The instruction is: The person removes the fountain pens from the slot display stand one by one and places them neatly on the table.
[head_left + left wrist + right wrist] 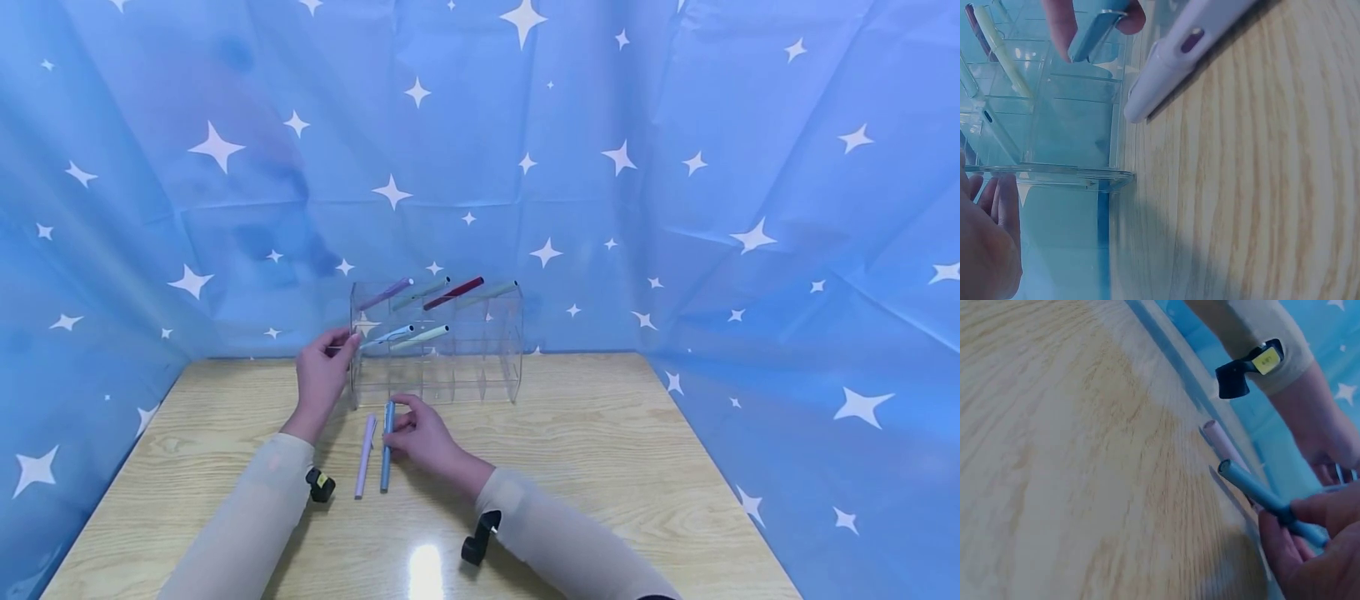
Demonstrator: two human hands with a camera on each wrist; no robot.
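My right hand (427, 437) pinches a blue pen (387, 450) between thumb and fingers, close to the tabletop. In the right wrist view, the blue pen (1250, 487) slants out of the fingers, its rear end towards the lilac pen. Left of it, a lilac pen (364, 458) with a clip lies on the table; its cap (1160, 75) looms large in the left wrist view. At the left side panel of a clear acrylic pen rack (468, 392), my left hand (321, 375) holds the panel's edge, fingers along its outer face (988, 237).
Several pens lie slanted in the rack: a purple pen (387, 293), a dark red pen (453, 293) and green ones above, a light blue pen (390, 335) and a pale green pen (423, 337) below. A starry blue curtain (480, 167) surrounds the wooden table (600, 467).
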